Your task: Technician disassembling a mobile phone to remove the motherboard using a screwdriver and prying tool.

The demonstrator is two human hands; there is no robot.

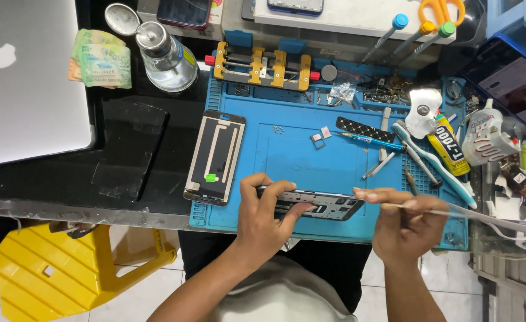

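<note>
Blue mat (pixel 287 149) room is left open behind the phone frame (pixel 325 204), which is pinched at the near edge by the left hand (pixel 266 211). A thin white tool (pixel 454 210) is pinched by the right hand (pixel 406 223). A screen panel (pixel 215 156) lies left, brushes (pixel 433 160) and a glue tube (pixel 448 146) right.

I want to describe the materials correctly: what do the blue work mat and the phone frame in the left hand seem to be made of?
Blue work mat: probably silicone or rubber, matte, with moulded compartments. Phone frame in the left hand: looks like grey metal, faint sheen; plastic is possible.
</note>
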